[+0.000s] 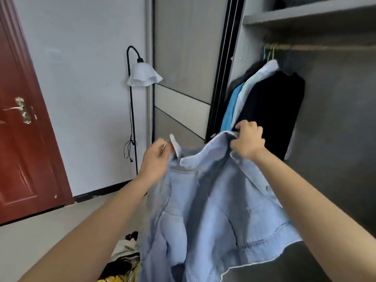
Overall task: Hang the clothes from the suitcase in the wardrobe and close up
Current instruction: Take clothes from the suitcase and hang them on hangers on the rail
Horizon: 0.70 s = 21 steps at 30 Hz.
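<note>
Fingers (pixel 242 126) of the right hand (pixel 247 139) are curled and pinch the collar of a pale blue shirt (pixel 213 200) just right of centre. The left hand (pixel 156 157), just left of centre, pinches the collar's other end between thumb and fingers. A small shiny thing shows at its fingertips; I cannot tell what it is. The shirt is held up in the air between both hands and hangs open from the centre down to 6 o'clock, its hem reaching 5 o'clock.

From 1 to 3 o'clock the wardrobe (pixel 335 119) stands open. A rail (pixel 325 46) crosses it under a grey shelf (pixel 305 15). A dark garment (pixel 270 106), a white one and a blue one hang at the rail's left end, just behind the right hand.

At 12 o'clock is a grey sliding door (pixel 183 78), and beside it, at 11, a black floor lamp (pixel 142 75) with a white shade against a white wall (pixel 81 58). A red door (pixel 20 149) with a metal handle (pixel 20 109) fills 9 o'clock. The floor (pixel 50 231) is pale. At 7 o'clock lies a black, yellow and white patterned cloth (pixel 126 261).
</note>
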Tool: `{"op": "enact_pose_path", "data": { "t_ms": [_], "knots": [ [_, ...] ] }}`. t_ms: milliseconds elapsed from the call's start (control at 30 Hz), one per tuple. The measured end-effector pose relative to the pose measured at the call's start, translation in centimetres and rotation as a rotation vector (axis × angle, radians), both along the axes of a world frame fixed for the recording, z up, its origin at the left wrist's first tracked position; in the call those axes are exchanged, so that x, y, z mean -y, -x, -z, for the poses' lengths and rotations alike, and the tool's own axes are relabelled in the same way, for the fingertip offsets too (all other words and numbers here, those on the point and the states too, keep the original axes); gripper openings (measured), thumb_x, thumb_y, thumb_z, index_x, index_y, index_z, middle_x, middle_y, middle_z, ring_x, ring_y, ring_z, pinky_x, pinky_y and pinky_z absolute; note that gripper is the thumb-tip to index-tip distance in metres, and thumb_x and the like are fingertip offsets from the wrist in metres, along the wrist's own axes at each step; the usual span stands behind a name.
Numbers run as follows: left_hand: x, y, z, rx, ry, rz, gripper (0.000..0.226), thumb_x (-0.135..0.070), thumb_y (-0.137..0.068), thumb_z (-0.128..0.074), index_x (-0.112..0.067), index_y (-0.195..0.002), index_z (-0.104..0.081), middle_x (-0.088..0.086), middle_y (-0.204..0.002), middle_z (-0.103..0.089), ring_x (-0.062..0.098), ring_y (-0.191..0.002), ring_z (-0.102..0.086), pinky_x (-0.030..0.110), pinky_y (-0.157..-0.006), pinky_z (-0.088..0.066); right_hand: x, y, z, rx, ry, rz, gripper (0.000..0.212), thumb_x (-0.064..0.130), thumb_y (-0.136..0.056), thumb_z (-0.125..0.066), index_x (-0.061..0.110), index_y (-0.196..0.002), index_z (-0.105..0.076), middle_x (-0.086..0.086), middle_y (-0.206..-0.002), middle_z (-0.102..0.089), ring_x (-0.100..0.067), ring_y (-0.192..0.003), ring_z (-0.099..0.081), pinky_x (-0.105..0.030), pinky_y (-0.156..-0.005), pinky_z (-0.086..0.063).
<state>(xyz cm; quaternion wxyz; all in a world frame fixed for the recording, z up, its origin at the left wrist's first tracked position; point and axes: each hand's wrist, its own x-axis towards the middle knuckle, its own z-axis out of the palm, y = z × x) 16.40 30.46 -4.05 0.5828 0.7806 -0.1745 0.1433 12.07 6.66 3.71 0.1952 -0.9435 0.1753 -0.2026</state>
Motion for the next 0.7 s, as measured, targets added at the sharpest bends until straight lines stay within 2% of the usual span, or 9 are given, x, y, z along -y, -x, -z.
{"op": "enact_pose_path", "data": {
  "t_ms": [100, 167, 267, 333, 400, 500, 567, 633, 700],
  "knots": [
    [5.7, -0.3, -3.8, 0.199, -0.013, 0.104, 0.029, -0.014, -0.098, -0.053, 0.0, -0.074, -0.045, -0.002, -0.06, -0.034, 0.004, -0.051, -0.028, 0.023, -0.052, -0.025, -1.1, 1.6, 2.7, -0.217, -0.317, -0.39, 0.086, 0.011, -0.07, -0.078, 0.025, -0.143, -0.034, 0.0, -0.137, -0.036, -0.021, -0.128, -0.035, -0.036, -0.102, -0.038],
    [9.1, -0.2, -5.2, 0.261, -0.065, 0.197, 0.026, -0.01, -0.095, -0.056, 0.004, -0.075, -0.048, -0.004, -0.057, -0.036, 0.002, -0.049, -0.032, 0.017, -0.051, -0.027, -0.5, 1.4, 5.5, -0.17, -0.532, -0.516, 0.06, 0.015, -0.075, -0.082, 0.017, -0.126, -0.052, 0.003, -0.124, -0.055, -0.016, -0.118, -0.051, -0.032, -0.096, -0.043],
    [12.2, 0.3, -5.4, 0.283, -0.127, 0.303, 0.022, -0.011, -0.091, -0.064, 0.004, -0.078, -0.055, 0.003, -0.058, -0.047, 0.002, -0.051, -0.036, 0.013, -0.05, -0.03, 2.6, 0.2, 6.8, 0.104, -0.921, -0.349, 0.011, 0.012, -0.089, -0.068, 0.009, -0.099, -0.07, -0.007, -0.102, -0.073, -0.022, -0.096, -0.07, -0.033, -0.086, -0.057],
    [13.0, 0.0, -3.9, 0.187, -0.134, 0.324, 0.021, -0.018, -0.087, -0.071, -0.001, -0.087, -0.059, 0.006, -0.064, -0.052, 0.001, -0.053, -0.038, 0.012, -0.051, -0.031, 5.2, -0.6, 5.9, 0.127, -0.764, -0.35, 0.013, 0.007, -0.091, -0.058, 0.009, -0.08, -0.065, -0.005, -0.081, -0.067, -0.012, -0.073, -0.062, -0.02, -0.067, -0.052],
    [12.7, -0.3, -1.3, 0.0, -0.161, 0.337, 0.035, -0.029, -0.077, -0.081, -0.01, -0.098, -0.061, 0.0, -0.074, -0.061, 0.002, -0.06, -0.05, 0.012, -0.059, -0.04, 6.3, -1.2, 4.1, 0.156, -0.572, -0.466, 0.031, -0.004, -0.087, -0.053, 0.014, -0.063, -0.045, 0.002, -0.062, -0.044, -0.006, -0.059, -0.038, -0.017, -0.051, -0.034],
    [12.9, 0.1, 4.6, -0.199, -0.178, 0.292, 0.044, -0.042, -0.065, -0.084, -0.018, -0.096, -0.064, -0.004, -0.086, -0.071, 0.012, -0.078, -0.067, 0.03, -0.076, -0.052, 7.4, -2.6, 2.2, 0.253, -0.506, -0.547, 0.043, -0.009, -0.084, -0.051, 0.02, -0.058, -0.033, 0.006, -0.058, -0.035, -0.005, -0.058, -0.031, -0.023, -0.053, -0.027],
    [13.0, 0.9, 8.4, -0.273, -0.117, 0.132, 0.039, -0.049, -0.071, -0.079, -0.018, -0.088, -0.063, -0.004, -0.078, -0.069, 0.009, -0.071, -0.064, 0.031, -0.074, -0.052, 7.7, -3.9, 0.9, 0.356, -0.594, -0.565, 0.043, -0.008, -0.087, -0.051, 0.019, -0.058, -0.033, 0.004, -0.058, -0.036, -0.006, -0.058, -0.034, -0.023, -0.054, -0.03],
    [14.1, 1.8, 11.0, -0.357, -0.021, 0.054, 0.042, -0.059, -0.074, -0.072, -0.026, -0.098, -0.063, 0.001, -0.084, -0.071, 0.011, -0.075, -0.067, 0.037, -0.08, -0.055, 7.5, -4.8, -0.6, 0.407, -0.597, -0.634, 0.041, -0.007, -0.088, -0.051, 0.017, -0.058, -0.035, 0.003, -0.059, -0.037, -0.002, -0.056, -0.035, -0.02, -0.053, -0.031],
    [15.7, 2.2, 12.1, -0.405, -0.002, 0.056, 0.031, -0.049, -0.078, -0.074, -0.037, -0.103, -0.06, -0.001, -0.086, -0.071, 0.007, -0.078, -0.068, 0.031, -0.078, -0.053, 6.9, -5.3, -1.9, 0.419, -0.553, -0.691, 0.04, -0.007, -0.088, -0.052, 0.015, -0.058, -0.037, 0.007, -0.057, -0.038, 0.004, -0.051, -0.034, -0.015, -0.051, -0.03]
  ]
}}
